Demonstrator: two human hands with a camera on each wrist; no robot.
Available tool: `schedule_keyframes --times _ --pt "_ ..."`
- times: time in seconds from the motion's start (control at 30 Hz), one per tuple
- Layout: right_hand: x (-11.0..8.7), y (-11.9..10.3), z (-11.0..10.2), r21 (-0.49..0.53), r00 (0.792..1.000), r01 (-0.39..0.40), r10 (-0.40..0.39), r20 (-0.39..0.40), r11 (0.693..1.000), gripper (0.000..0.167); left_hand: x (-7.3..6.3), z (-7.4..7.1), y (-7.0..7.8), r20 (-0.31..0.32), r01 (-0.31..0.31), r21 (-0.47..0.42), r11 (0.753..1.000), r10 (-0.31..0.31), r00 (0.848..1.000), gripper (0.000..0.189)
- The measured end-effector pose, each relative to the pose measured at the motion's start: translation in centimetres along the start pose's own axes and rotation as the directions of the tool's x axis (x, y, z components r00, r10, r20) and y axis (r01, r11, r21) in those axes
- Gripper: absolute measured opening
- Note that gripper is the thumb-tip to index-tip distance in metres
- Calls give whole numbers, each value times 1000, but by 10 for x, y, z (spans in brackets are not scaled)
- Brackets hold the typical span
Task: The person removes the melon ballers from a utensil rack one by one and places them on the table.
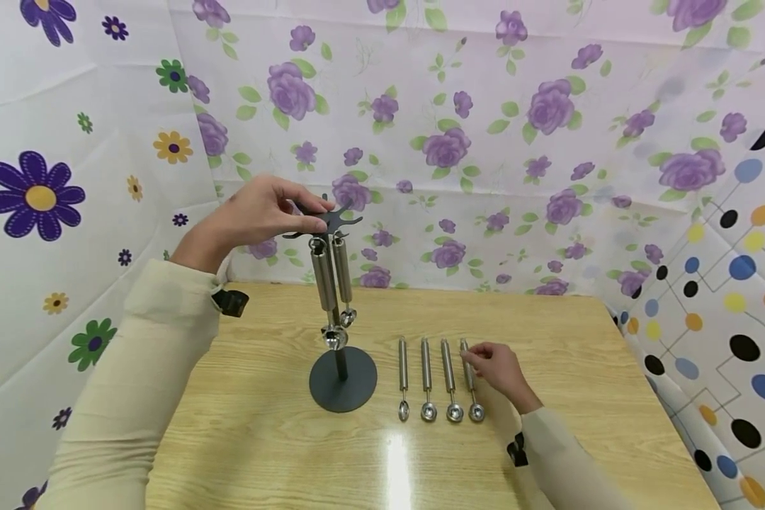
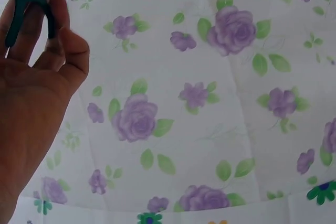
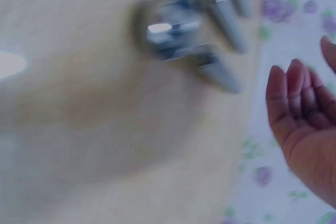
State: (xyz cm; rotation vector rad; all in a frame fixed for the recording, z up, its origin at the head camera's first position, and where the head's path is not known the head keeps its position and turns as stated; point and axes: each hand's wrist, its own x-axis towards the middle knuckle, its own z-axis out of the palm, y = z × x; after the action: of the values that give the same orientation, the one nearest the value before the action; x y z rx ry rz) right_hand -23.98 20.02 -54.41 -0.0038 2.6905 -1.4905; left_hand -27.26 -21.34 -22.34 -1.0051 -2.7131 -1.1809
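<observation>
My left hand point(image 1: 264, 212) grips the hooked top point(image 1: 339, 221) of a dark rack stand, thumb and fingers around its arms. In the left wrist view, two dark prongs point(image 2: 20, 17) cross its fingers. Two metal scoops, one nearer point(image 1: 324, 280) and one behind point(image 1: 343, 269), hang bowl down from the hooks. My right hand point(image 1: 499, 368) is at the upper handle of the rightmost scoop point(image 1: 477, 412) lying on the table. In the right wrist view its fingers point(image 3: 278, 95) are relaxed, the thumb is apart and nothing shows between them; the scoops there are blurred.
Several scoops, including a narrow-headed one point(image 1: 404, 411) at the left, lie in a row on the wooden table point(image 1: 280, 453), handles away from me. The stand's round base point(image 1: 331, 397) is left of them. Flowered cloth point(image 1: 421, 212) hangs behind, with dotted cloth point(image 1: 739, 319) at the right.
</observation>
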Motion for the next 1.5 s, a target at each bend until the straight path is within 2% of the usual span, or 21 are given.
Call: schedule_keyframes --times 0.1,0.2,0.27,0.47,0.6,0.77,1.03,1.17,1.4,1.5 --pt "3 -26 -6 73 990 105 -111 81 992 35 3 -6 5 68 -24 42 999 21 997 21" --pt "6 -58 -11 114 964 193 -210 165 975 36 6 -9 10 112 -54 68 996 46 993 22" --pt "8 -82 -12 134 945 234 -258 202 963 35 7 -9 14 119 -55 80 995 45 992 23" --pt "14 -149 -11 221 898 306 -358 257 926 34 7 -6 21 83 20 85 996 -27 996 21" --pt "15 -183 -7 283 866 331 -409 287 900 36 6 -3 22 57 41 134 990 -49 997 21" --pt "17 -217 -1 318 849 357 -448 281 878 36 6 -1 22 0 69 222 973 -70 998 24" --pt "22 -245 14 336 828 411 -501 252 848 37 4 3 23 -66 99 278 955 -83 994 28" --pt "23 -251 22 328 821 425 -511 252 844 37 4 5 24 -86 114 294 949 -92 992 29" --pt "25 -259 34 341 791 459 -552 264 820 31 4 8 24 -116 120 320 940 -87 989 27" --pt "24 -260 36 316 791 473 -555 258 822 28 3 8 24 -109 107 315 943 -76 991 27"
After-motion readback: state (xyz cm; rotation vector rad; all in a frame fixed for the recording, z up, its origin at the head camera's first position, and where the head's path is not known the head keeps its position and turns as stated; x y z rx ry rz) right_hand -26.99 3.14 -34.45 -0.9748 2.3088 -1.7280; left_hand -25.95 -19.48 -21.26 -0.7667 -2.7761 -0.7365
